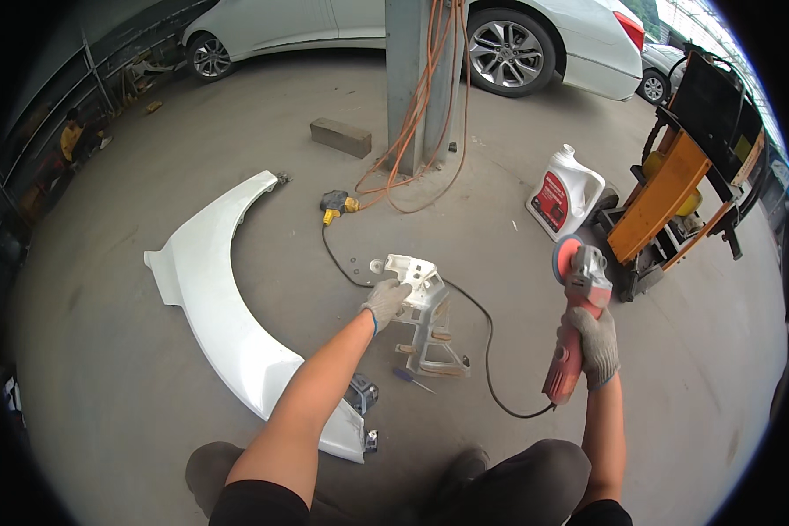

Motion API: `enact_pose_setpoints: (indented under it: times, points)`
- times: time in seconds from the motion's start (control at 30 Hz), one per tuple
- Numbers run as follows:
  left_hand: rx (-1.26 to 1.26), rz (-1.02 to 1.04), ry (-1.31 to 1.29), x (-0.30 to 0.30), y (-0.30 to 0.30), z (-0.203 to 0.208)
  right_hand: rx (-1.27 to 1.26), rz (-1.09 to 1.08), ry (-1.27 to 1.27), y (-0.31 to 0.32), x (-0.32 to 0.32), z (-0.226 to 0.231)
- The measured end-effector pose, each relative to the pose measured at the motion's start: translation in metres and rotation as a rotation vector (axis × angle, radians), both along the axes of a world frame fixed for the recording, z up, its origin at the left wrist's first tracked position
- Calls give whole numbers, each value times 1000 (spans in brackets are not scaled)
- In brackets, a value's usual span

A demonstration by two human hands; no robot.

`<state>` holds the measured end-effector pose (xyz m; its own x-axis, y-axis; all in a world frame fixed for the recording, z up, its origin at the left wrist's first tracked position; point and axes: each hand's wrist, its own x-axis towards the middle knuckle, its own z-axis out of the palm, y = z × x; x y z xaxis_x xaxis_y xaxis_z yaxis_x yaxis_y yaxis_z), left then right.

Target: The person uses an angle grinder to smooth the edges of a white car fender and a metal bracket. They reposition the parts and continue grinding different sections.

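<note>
My right hand [598, 344], in a grey knit glove, is wrapped round the body of a red angle grinder [566, 355]. The grinder's head points up and away, with a reddish disc [567, 254] on it, and its black cord [491, 337] curves over the floor to the left. My left hand [386, 303], gloved too, grips the near left side of a white metal bracket [415, 270]. This bracket rests on a grey metal frame with open cut-outs [434, 333]. A screwdriver [409, 378] with a dark blue handle lies just below the frame.
A white car fender [228, 324] curves along my left. Ahead are a plug connector [335, 206], orange cables [430, 96] on a grey post [403, 79], and a brick-like block [340, 137]. A white jug [563, 193] and orange cart [662, 206] stand right. Behind is a white car [324, 26].
</note>
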<state>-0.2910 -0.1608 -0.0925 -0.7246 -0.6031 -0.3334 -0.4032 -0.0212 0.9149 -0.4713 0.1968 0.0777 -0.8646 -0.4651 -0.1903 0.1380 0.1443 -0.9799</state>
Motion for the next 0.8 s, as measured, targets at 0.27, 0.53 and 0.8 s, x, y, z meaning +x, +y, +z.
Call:
enact_pose_setpoints:
  times: [0.27, 0.53, 0.8]
  points:
    - [-278, -85, -319, 37, -9, -58, -27, -190, -83, 79, 18, -97]
    - [-725, -962, -983, 169, -65, -5, -1, -253, -25, 97, 21, -116]
    - [-853, -1064, -916, 217, -66, 49, 4, -199, 24, 69, 28, -107]
